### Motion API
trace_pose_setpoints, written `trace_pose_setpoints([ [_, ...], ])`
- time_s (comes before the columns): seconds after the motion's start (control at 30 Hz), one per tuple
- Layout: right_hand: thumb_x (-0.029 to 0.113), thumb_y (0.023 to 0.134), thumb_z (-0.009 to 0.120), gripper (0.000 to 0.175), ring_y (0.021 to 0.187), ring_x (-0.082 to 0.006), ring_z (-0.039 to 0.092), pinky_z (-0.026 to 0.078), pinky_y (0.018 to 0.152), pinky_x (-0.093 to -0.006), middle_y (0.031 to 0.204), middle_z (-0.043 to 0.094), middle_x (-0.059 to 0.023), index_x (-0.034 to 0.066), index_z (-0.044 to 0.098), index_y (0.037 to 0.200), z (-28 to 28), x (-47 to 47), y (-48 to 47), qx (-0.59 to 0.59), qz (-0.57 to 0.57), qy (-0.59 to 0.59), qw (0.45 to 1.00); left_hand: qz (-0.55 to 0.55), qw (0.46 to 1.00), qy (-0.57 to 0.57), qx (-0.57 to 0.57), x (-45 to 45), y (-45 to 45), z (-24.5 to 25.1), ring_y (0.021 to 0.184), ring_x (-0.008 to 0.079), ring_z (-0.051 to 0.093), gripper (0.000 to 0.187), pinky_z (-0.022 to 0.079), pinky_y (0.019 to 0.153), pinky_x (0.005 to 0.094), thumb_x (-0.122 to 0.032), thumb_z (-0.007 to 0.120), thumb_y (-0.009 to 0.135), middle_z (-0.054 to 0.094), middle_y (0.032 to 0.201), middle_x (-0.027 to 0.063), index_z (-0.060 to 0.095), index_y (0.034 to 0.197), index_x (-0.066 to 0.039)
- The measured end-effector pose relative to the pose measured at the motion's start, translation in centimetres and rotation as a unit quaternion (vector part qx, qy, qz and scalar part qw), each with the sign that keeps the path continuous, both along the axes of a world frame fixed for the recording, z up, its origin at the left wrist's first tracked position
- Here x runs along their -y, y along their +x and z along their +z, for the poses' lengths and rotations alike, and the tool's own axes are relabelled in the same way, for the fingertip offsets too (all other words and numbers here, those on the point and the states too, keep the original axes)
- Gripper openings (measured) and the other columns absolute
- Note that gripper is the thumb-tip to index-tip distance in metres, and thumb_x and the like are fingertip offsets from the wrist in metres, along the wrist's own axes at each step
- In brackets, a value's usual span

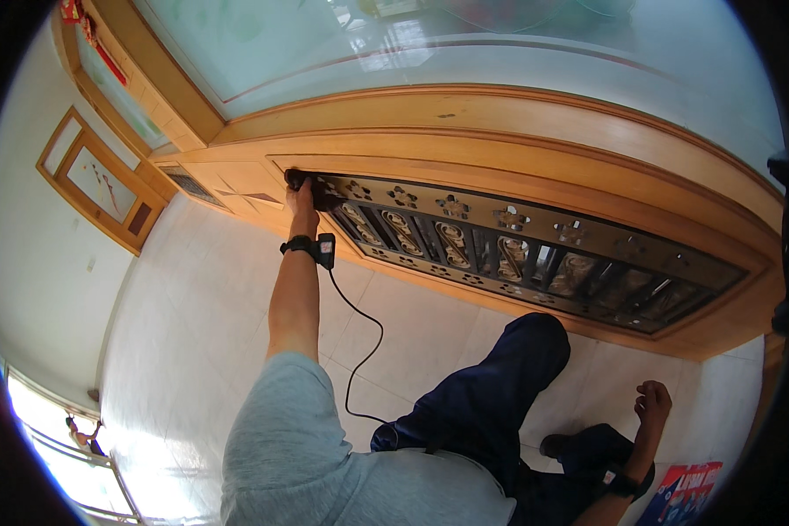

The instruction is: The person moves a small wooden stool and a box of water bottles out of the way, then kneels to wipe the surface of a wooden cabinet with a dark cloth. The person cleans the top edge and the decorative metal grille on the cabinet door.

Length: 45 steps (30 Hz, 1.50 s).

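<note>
My left hand reaches out to the upper left corner of a decorative metal grille set in a wooden panel. It is closed around a dark cloth, which presses on the grille's top band with flower cut-outs. Scrolled ornaments stand between dark upright bars in the middle of the grille. Off to the right, beside my bent leg, hangs my right hand. Its fingers are loosely curled, and nothing shows in them.
Above the grille runs a wooden ledge under frosted glass. A cable trails from the device on my left wrist. Pale floor tiles lie below. A printed red and blue bag or box stands at lower right.
</note>
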State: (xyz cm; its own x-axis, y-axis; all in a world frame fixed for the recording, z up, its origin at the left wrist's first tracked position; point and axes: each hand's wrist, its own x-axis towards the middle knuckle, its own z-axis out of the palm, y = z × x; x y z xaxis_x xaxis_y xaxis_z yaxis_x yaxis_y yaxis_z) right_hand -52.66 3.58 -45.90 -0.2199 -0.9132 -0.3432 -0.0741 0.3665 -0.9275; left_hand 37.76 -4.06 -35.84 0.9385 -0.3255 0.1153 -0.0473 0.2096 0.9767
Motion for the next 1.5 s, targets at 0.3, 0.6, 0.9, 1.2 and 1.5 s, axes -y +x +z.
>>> trace_pose_setpoints([
  [0.3,0.025,0.103,0.061,0.017,0.064,-0.0055,0.051,0.039,0.054,-0.0185,0.088,0.065,-0.0032,0.0081,0.064,0.101,0.6,-0.1,0.2,0.003,0.002,0.003,1.0,-0.037,0.923,0.08,0.376,-1.6,-11.9,1.4,0.107,0.0313,0.068,0.051,0.053,0.091,0.0418,-0.012,0.073,0.091,0.07,0.118,0.0176,0.057,0.138,-0.001],
  [0.6,0.022,0.103,0.06,0.016,0.068,-0.0075,0.054,0.043,0.059,-0.0208,0.09,0.067,-0.0037,0.0072,0.066,0.103,0.7,-0.5,-0.4,-0.001,0.004,-0.001,1.0,0.109,0.758,0.088,0.637,2.2,-20.9,-7.4,0.107,0.0498,0.065,0.062,0.054,0.087,0.0535,-0.013,0.075,0.088,0.065,0.119,0.0306,0.043,0.14,0.002],
  [0.9,0.024,0.102,0.062,0.018,0.065,-0.0064,0.053,0.042,0.055,-0.0199,0.089,0.067,-0.004,0.0064,0.065,0.103,0.8,-0.5,-0.4,-0.006,0.011,-0.022,1.0,0.083,0.916,0.113,0.376,2.1,-19.9,-3.5,0.103,0.0487,0.066,0.047,0.054,0.086,0.0503,-0.02,0.069,0.092,0.069,0.112,0.03,0.055,0.129,0.004],
  [1.2,0.024,0.102,0.06,0.018,0.068,-0.0069,0.054,0.043,0.058,-0.0203,0.09,0.067,-0.004,0.0067,0.065,0.103,1.0,-0.5,0.1,-0.011,0.032,-0.036,0.999,-0.035,0.884,0.154,0.441,0.2,-24.7,-0.7,0.095,0.0455,0.068,0.038,0.056,0.079,0.0497,-0.017,0.072,0.09,0.071,0.103,0.0265,0.06,0.121,0.002],
  [1.5,0.024,0.102,0.06,0.018,0.067,-0.0067,0.054,0.043,0.058,-0.0202,0.09,0.067,-0.004,0.0068,0.065,0.103,1.1,-0.5,0.1,-0.01,0.023,-0.014,1.0,0.029,0.793,0.069,0.605,3.9,-31.5,-4.8,0.1,0.0438,0.067,0.051,0.056,0.083,0.0435,-0.016,0.077,0.086,0.069,0.107,0.0237,0.055,0.13,-0.001],
])
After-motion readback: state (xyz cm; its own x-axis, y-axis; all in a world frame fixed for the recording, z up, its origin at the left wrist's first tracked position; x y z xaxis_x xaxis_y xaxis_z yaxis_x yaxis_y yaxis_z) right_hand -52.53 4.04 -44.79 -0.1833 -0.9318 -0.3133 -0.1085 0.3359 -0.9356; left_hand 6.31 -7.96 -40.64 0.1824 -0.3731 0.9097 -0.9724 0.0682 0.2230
